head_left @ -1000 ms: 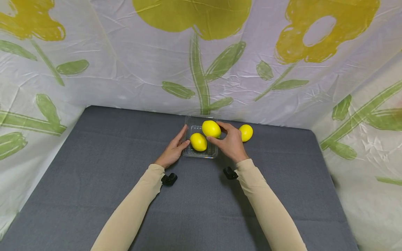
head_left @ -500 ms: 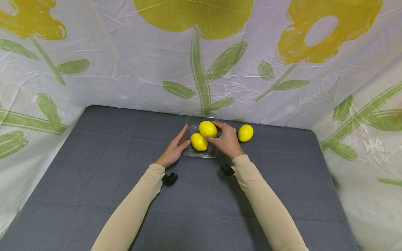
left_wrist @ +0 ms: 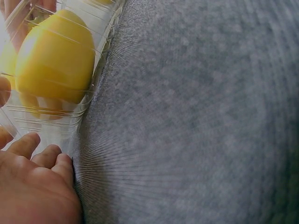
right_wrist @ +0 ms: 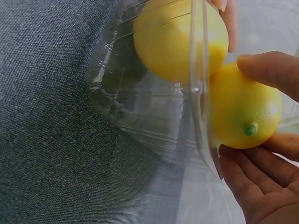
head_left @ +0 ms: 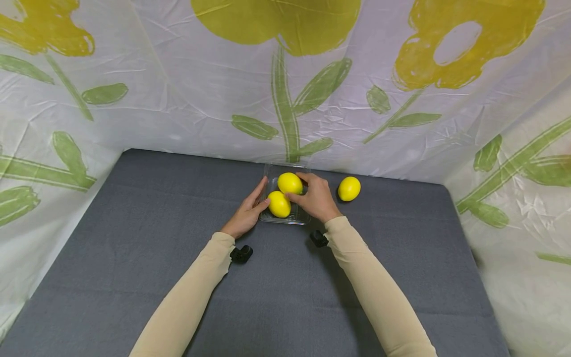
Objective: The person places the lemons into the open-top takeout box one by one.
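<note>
Lemon (head_left: 290, 183) sat gripped by the right hand (head_left: 317, 198), between thumb and fingertips, over a clear container (head_left: 300, 217); the left hand (head_left: 246, 213), fingers extended, rested against the container's left side, near a second lemon (head_left: 279, 205) inside

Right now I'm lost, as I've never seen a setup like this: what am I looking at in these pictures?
There is no machine arm here, just a person's two bare hands. The wide picture comes from a camera on the person's head, looking forward and down. The two close-ups come from a camera on each wrist.

On the grey surface sits a clear plastic container. The left hand is at its left side. The right hand holds a lemon between thumb and fingers; I can't tell whether it touches the container's base. A second lemon is in the container, and a third lemon lies to the right, outside it.
</note>
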A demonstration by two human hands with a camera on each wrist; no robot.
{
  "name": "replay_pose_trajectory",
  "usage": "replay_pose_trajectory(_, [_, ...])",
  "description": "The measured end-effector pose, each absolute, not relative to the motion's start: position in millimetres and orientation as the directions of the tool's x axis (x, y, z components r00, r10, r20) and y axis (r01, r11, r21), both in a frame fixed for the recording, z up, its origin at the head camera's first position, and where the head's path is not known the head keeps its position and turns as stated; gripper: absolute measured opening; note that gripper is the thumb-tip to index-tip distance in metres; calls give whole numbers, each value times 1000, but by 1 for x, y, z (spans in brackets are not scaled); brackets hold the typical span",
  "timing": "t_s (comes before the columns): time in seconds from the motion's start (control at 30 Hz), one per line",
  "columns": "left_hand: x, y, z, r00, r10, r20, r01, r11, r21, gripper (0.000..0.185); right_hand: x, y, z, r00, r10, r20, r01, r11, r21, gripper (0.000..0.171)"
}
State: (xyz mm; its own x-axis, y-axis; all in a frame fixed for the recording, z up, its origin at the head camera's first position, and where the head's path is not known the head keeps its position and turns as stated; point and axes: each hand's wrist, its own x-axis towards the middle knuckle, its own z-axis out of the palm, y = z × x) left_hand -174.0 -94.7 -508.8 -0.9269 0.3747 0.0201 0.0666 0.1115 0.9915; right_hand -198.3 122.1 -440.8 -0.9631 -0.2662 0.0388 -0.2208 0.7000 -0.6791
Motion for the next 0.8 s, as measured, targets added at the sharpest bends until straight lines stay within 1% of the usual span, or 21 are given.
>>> replay_pose_trajectory(0.33, [-173, -95, -507, -924, 383, 26, 71, 102, 992, 65, -203, 118, -441, -956, -292, 30, -240, 722, -648, 65])
replay_pose_trajectory(0.8, [-173, -94, -506, -927, 375, -6, 41, 117, 992, 66, -207, 111, -443, -956, -294, -17, -217, 741, -636, 64])
